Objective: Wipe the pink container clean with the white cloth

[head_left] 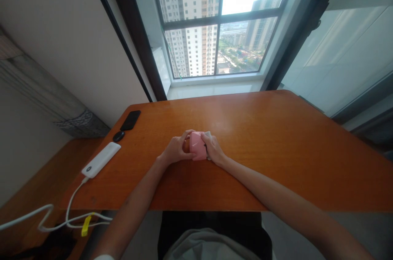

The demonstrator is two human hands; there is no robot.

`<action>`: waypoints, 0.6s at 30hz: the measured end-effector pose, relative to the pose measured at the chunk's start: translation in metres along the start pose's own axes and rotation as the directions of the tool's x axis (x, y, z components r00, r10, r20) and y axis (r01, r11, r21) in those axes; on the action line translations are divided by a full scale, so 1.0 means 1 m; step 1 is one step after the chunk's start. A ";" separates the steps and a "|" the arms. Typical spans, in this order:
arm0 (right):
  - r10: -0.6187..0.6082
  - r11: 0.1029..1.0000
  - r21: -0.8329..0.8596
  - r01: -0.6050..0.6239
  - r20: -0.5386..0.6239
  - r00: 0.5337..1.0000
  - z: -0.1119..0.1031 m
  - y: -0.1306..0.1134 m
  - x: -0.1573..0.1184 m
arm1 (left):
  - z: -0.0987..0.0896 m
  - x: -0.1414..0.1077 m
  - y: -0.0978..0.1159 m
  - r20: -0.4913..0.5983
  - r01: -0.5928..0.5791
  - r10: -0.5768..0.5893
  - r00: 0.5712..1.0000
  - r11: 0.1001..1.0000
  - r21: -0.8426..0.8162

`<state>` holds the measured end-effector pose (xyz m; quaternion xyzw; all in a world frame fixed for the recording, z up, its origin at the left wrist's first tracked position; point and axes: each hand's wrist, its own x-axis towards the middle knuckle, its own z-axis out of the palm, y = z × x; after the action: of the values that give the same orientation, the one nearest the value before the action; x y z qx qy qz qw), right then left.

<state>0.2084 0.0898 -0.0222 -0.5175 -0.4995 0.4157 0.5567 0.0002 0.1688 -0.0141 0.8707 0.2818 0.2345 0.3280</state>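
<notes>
A small pink box-like object [197, 146] is held between my two hands over the middle of the wooden table [245, 129]. My left hand [178, 147] grips its left side, thumb at the near edge and fingers at the far edge. On the right side, my right hand [214, 150] is closed around it, with the thumb lying on top. A greyish-white piece [208, 134] shows beside the pink object under my right hand; most of it is hidden. What exactly the pink object is, I cannot tell.
At the table's left lie a black phone [130, 120], a small black oval object [118, 136] and a white power strip [101, 160]. Its white cable [71, 202] with a yellow tag [86, 226] hangs over the edge. Beyond the table is a window [217, 22].
</notes>
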 end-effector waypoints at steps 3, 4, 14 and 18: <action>0.021 1.000 0.007 -0.021 0.001 1.000 0.000 -0.001 -0.001 | -0.001 -0.001 0.001 0.019 0.003 -0.004 1.000 1.000 0.029; 0.031 0.999 0.008 -0.031 0.001 1.000 0.000 -0.002 -0.002 | -0.002 -0.001 0.002 0.026 0.006 -0.007 1.000 0.999 0.043; 0.076 0.996 0.047 -0.075 0.001 0.997 0.001 -0.007 -0.004 | -0.005 0.000 0.006 0.099 -0.014 -0.020 0.995 0.942 0.336; 0.076 0.996 0.049 -0.076 -0.007 0.997 0.001 -0.007 -0.004 | -0.002 0.000 0.008 0.064 -0.027 0.005 0.998 0.939 0.344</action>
<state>0.2066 0.0849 -0.0159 -0.5243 -0.4666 0.4462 0.5553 0.0020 0.1650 -0.0073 0.9237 0.3012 0.1569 0.1773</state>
